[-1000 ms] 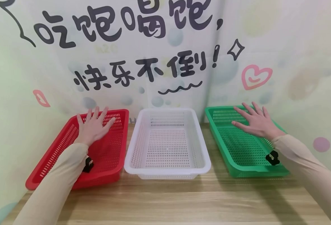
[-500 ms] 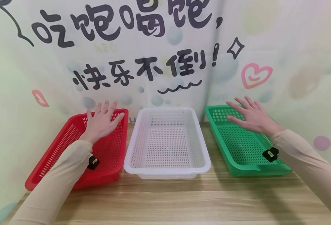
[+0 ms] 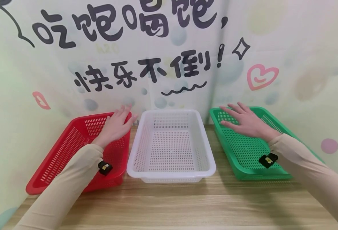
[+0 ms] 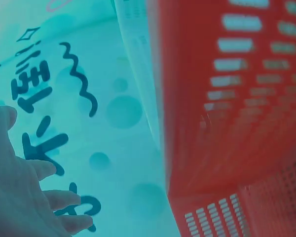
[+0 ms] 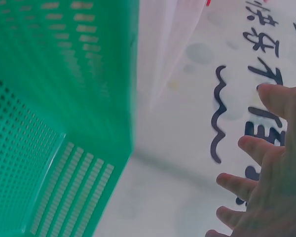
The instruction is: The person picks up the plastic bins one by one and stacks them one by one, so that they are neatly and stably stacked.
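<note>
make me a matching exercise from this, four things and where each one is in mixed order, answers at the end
By the head view:

1 left hand
2 right hand
3 white plastic basket
4 larger pink heart

A on the backdrop
B hiding part of the green plastic basket
C hiding part of the red plastic basket
D between two other baskets

Pairs: 1-C, 2-B, 3-D, 4-A

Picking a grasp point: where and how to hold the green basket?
Probably by the left long rim of the green basket, coming from above on the side of the white basket, thumb inside, fingers outside. It sits upright and open-topped, and the bare tabletop between the two leaves finger room. The right sleeve crosses its other side.
</note>
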A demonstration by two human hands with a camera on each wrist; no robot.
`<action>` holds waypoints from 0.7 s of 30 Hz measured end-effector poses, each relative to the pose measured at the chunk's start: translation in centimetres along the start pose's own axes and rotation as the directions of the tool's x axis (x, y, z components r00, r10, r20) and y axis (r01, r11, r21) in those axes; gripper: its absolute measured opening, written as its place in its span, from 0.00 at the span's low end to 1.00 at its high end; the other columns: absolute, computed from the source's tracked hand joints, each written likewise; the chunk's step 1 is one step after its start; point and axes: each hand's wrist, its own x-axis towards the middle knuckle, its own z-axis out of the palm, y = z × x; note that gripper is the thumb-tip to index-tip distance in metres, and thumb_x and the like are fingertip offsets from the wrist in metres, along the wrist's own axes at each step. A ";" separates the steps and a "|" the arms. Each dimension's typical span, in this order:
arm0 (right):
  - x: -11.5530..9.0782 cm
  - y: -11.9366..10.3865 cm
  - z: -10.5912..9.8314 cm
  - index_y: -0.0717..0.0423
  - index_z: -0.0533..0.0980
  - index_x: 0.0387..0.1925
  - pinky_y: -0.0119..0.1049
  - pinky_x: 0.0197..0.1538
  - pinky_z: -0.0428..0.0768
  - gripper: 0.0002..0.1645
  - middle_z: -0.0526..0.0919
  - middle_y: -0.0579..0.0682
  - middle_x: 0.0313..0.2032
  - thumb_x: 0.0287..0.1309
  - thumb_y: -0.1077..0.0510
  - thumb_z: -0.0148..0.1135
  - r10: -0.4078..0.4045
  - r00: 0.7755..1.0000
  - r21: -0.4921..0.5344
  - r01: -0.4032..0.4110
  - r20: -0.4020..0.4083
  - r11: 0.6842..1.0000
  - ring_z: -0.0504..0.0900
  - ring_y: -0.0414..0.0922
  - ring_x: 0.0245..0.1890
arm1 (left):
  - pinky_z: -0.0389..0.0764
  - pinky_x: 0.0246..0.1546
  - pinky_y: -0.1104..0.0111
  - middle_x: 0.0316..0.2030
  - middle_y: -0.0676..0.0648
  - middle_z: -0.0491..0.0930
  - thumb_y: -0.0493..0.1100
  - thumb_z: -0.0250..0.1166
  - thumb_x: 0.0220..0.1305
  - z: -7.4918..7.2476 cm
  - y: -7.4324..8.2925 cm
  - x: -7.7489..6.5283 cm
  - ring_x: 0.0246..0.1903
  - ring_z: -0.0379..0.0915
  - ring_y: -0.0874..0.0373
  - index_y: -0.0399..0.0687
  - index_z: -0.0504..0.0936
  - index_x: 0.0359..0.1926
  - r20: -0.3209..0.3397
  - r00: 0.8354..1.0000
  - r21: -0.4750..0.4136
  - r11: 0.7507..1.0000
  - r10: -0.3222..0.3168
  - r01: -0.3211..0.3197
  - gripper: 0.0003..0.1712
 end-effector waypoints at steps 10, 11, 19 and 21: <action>0.8 -2.1 1.3 0.57 0.55 0.73 0.66 0.66 0.46 0.39 0.58 0.67 0.68 0.70 0.44 0.51 -0.052 0.998 0.107 0.054 -0.020 0.993 0.42 0.68 0.70 | 0.49 0.66 0.41 0.75 0.43 0.41 0.66 0.42 0.71 0.9 0.2 0.0 0.73 0.37 0.43 0.54 0.37 0.77 0.079 0.997 -0.292 0.956 0.004 0.019 0.44; 0.8 -2.3 1.4 0.58 0.55 0.73 0.65 0.67 0.46 0.38 0.59 0.66 0.68 0.70 0.44 0.50 -0.053 0.998 0.117 0.055 -0.017 0.992 0.42 0.68 0.70 | 0.50 0.65 0.40 0.75 0.45 0.41 0.66 0.42 0.71 1.0 0.3 0.0 0.73 0.37 0.44 0.56 0.37 0.77 0.091 0.996 -0.318 0.947 -0.004 0.033 0.44; 1.6 -3.3 2.9 0.60 0.53 0.73 0.66 0.66 0.49 0.39 0.55 0.68 0.70 0.71 0.45 0.50 -0.035 0.999 0.199 0.030 0.019 0.980 0.44 0.67 0.70 | 0.48 0.65 0.38 0.76 0.48 0.40 0.67 0.40 0.71 1.4 0.6 0.1 0.73 0.35 0.46 0.59 0.36 0.77 0.156 0.987 -0.420 0.901 -0.048 0.110 0.42; 1.9 -3.6 3.2 0.61 0.54 0.73 0.66 0.65 0.52 0.38 0.55 0.69 0.69 0.71 0.46 0.50 -0.041 0.999 0.210 0.035 0.023 0.977 0.46 0.68 0.70 | 0.46 0.65 0.39 0.76 0.47 0.40 0.68 0.39 0.71 1.4 0.5 0.2 0.73 0.34 0.46 0.58 0.37 0.77 0.164 0.985 -0.430 0.895 -0.051 0.118 0.42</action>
